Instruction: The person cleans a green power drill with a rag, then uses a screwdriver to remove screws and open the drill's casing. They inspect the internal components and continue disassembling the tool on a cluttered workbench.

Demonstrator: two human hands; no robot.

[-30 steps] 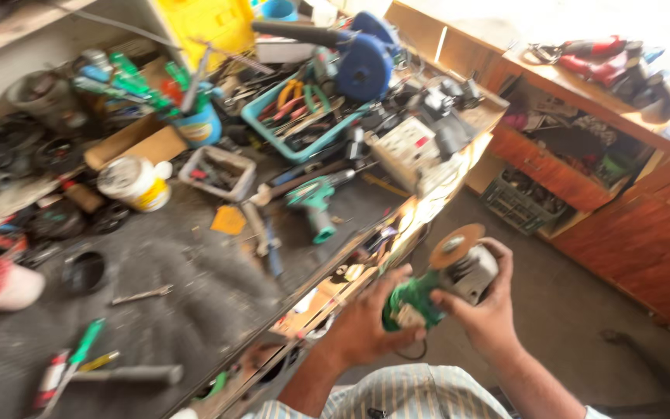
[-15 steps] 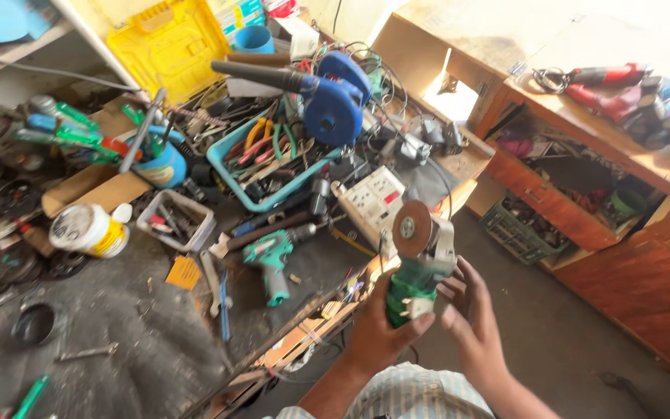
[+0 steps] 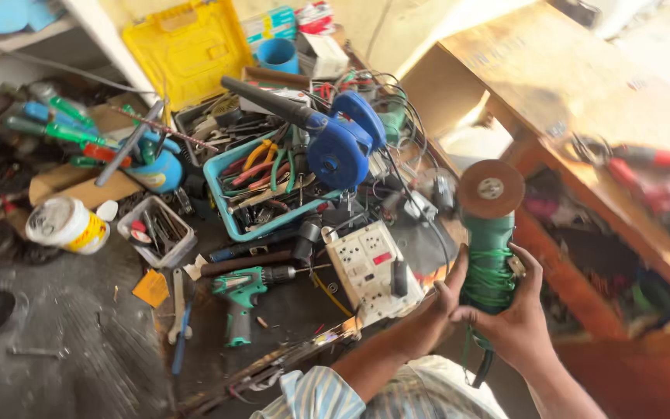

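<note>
Two hands: both wrap one green angle grinder point(image 3: 488, 260), held upright just past the right edge of a cluttered workbench point(image 3: 79, 341).
Grinder: smooth green plastic body wound with green cord; a flat, round, rust-brown disc point(image 3: 491, 188) sits on top, facing the camera.
Left hand point(image 3: 437, 310): fingers curled closed around the left side of the body.
Right hand point(image 3: 515, 314): fingers clamped around the right side and lower body, thumb across the front.
Bench surface: dark, dusty, rough, crowded with tools.
Nearby on bench: white boxy socket board point(image 3: 371, 271) just left of the hands; green cordless drill point(image 3: 243, 299) lying flat; blue blower point(image 3: 333, 141) over a teal tray point(image 3: 226, 206) of pliers.
Open room: bare floor gap between the bench and an orange wooden counter point(image 3: 575, 101) on the right.
</note>
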